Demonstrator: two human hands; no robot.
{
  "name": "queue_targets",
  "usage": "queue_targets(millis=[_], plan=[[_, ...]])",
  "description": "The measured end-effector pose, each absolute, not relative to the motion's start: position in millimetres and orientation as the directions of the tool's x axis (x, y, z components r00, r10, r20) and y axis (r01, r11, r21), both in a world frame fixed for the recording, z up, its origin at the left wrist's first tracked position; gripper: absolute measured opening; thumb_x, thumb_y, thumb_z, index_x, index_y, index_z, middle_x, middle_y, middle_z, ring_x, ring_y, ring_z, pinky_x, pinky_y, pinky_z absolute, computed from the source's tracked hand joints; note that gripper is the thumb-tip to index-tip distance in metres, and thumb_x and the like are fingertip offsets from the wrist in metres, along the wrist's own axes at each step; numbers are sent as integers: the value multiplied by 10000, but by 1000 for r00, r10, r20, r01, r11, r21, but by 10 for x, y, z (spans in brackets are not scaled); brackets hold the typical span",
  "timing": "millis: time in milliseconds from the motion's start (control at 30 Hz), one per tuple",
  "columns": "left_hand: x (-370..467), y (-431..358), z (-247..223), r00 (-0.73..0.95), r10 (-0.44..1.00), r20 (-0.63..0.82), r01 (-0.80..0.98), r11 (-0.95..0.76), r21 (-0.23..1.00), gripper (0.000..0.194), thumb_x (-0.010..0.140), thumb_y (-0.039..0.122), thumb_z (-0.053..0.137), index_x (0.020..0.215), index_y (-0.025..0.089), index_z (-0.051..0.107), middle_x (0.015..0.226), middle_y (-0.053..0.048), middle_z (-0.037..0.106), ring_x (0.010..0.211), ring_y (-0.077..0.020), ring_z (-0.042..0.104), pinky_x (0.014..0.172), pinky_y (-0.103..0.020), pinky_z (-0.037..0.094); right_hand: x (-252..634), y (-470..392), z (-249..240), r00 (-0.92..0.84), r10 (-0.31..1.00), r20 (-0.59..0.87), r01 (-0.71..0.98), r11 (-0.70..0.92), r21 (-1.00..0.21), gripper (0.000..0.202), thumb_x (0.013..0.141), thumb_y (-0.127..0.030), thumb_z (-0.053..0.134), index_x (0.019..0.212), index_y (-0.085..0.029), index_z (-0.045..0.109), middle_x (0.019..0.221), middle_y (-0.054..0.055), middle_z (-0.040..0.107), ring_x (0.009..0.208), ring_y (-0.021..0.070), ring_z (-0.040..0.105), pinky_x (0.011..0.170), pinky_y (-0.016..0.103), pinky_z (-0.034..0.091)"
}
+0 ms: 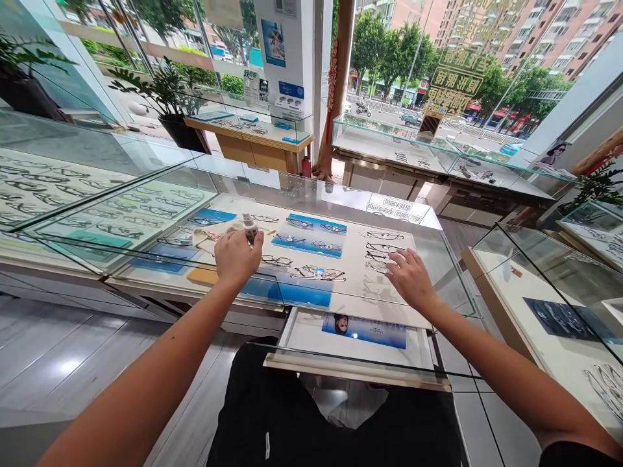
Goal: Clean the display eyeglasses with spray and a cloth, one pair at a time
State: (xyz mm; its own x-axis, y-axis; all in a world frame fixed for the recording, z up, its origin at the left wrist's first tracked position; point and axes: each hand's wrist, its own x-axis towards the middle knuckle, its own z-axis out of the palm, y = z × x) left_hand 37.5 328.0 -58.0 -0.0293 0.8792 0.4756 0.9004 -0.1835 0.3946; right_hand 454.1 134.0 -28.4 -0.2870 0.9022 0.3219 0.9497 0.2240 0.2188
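My left hand (237, 258) is closed around a small spray bottle (250, 228) with a white top, over the left part of the glass display counter. A crumpled pale cloth (210, 237) lies just left of that hand. My right hand (411, 275) is over the counter's right part, fingers bent and apart. Close to its fingertips is a column of eyeglasses (382, 249); whether they touch the glass is unclear. Between the hands, more eyeglasses (318, 273) lie near a blue display card (311, 235) bearing several pairs.
An open drawer (302, 334) with a blue printed card (365, 331) sticks out toward my lap. More glass cases with eyeglasses stand to the left (58, 178) and right (523, 285). Farther back are a low display case (253, 126), potted plants (178, 104) and large windows.
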Motion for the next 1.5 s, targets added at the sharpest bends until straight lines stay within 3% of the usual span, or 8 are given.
queue_targets(millis=[367,1233,1367,1433,1500], plan=[[367,3266,-546,-6,887,461,934,-159,319,487,1027,551,353,904,187,652,1033,-204,724,1097,-397,639,986,-509,470,4762,1607,-436,-324,870,371,939,249,237,179,1032,-216,582,1103,-189,744,1260,109,788,1288,336,642,1206,559,418],[352,3253,-529,12,885,466,929,-182,321,468,1038,556,340,875,210,611,1015,-186,710,1084,-391,639,949,-501,471,4854,2030,-384,-232,911,341,965,170,200,203,1021,-183,545,1077,-175,739,1112,130,804,1186,331,641,1202,524,361],[346,3263,-555,3,885,465,926,-178,332,470,1036,560,346,883,206,614,1015,-192,712,1082,-395,637,969,-508,465,4562,1811,-150,-175,909,377,984,166,58,214,997,-210,597,1164,-161,722,1262,169,753,1222,355,624,1159,561,408],[346,3267,-570,1,884,467,925,-178,335,467,1035,560,353,891,203,618,1019,-193,714,1085,-397,634,982,-512,461,4226,1553,36,-185,896,404,961,251,-117,251,1029,-293,583,1219,-174,696,1263,153,744,1197,327,638,1092,516,477],[347,3269,-582,-2,884,468,925,-176,337,464,1034,559,362,904,201,626,1028,-193,717,1098,-398,631,997,-512,455,3837,1259,184,-263,910,321,887,359,-291,272,1081,-322,488,1219,-193,685,1217,118,752,1133,276,666,1025,459,522]])
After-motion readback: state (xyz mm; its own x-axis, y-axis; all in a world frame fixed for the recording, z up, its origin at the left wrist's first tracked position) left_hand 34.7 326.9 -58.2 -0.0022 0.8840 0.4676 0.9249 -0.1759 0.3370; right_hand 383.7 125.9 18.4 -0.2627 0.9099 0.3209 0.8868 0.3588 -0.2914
